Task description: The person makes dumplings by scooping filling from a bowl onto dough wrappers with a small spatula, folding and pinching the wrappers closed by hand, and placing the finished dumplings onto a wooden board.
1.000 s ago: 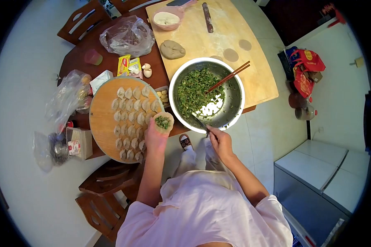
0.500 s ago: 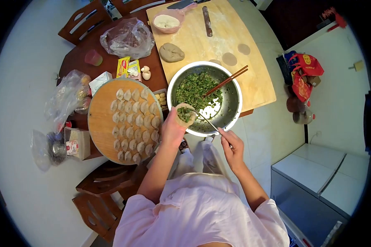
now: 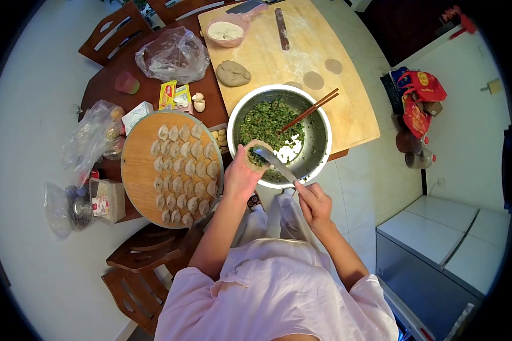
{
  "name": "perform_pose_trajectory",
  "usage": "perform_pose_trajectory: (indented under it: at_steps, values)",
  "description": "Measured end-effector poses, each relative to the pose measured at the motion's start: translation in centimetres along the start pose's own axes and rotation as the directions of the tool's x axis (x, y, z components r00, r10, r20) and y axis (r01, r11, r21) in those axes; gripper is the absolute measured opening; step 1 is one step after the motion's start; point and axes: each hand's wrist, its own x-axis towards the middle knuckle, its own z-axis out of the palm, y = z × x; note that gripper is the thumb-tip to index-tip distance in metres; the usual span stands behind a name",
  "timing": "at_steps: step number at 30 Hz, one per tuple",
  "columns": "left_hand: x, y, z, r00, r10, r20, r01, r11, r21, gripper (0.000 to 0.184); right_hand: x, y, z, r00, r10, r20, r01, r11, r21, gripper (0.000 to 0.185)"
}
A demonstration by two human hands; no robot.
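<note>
My left hand (image 3: pixel 240 176) cups a round dumpling wrapper (image 3: pixel 262 146) with green filling on it, above the near left rim of a steel mixing bowl (image 3: pixel 327 149). My right hand (image 3: pixel 314 203) grips the handle end of a flat metal spreader (image 3: pixel 280 165). Its broad tip presses on the filling in the wrapper. Chopped green filling (image 3: pixel 270 122) lies in the bowl, heaped toward the left and far side, with bare metal showing near the front. A pair of wooden chopsticks (image 3: pixel 316 109) stands in the filling, leaning on the right rim.
On the left, a round board (image 3: pixel 139 165) carries rows of folded dumplings (image 3: pixel 177 166). Behind the bowl, a wooden board (image 3: pixel 355 108) holds dough (image 3: pixel 233 73), flat wrappers (image 3: pixel 313 80), a rolling pin (image 3: pixel 282 29) and a pink flour scoop (image 3: pixel 226 32). Eggshells (image 3: pixel 198 102) and plastic bags (image 3: pixel 173 54) lie nearby.
The spreader has turned so its flat face shows, and its tip now covers part of the filling in the wrapper. My right hand has shifted slightly left and down. The left hand stays nearly still.
</note>
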Motion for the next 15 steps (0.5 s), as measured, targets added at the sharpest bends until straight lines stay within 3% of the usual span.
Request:
perform_pose_trajectory:
  at_steps: [3, 6, 9, 10, 14, 15]
  values:
    - [-0.1, 0.2, 0.3, 1.0, -0.011, -0.021, 0.011, 1.0, -0.008, 0.045, -0.2, 0.5, 0.1, 0.982, 0.01, 0.189, 0.0, 0.999, -0.052, 0.056]
    - [-0.1, 1.0, 0.1, 0.998, 0.018, -0.064, -0.02, 0.999, -0.033, 0.045, -0.5, 1.2, 0.7, 0.985, -0.121, 0.119, 0.132, 0.988, -0.082, 0.057]
    - [0.2, 2.2, -1.7, 0.993, 0.059, -0.099, -0.069, 0.993, -0.094, 0.045, -0.6, 1.2, 0.5, 0.999, -0.009, 0.048, 0.014, 0.996, -0.089, 0.052]
    - [0.1, 2.6, -1.9, 0.992, 0.067, -0.107, -0.079, 0.991, -0.108, 0.045, -0.4, 1.2, 0.6, 0.987, 0.117, 0.11, -0.105, 0.988, -0.114, 0.049]
    - [-1.1, 3.2, -2.1, 0.996, 0.079, -0.049, -0.081, 0.996, -0.04, 0.045, 0.2, 5.0, 3.5, 0.959, 0.147, 0.244, -0.012, 0.877, -0.48, 0.047]
    - [-1.6, 3.3, -1.8, 0.997, 0.072, -0.031, -0.073, 0.997, -0.015, 0.045, 0.4, 5.4, 4.0, 0.952, 0.151, 0.265, -0.002, 0.871, -0.49, 0.048]
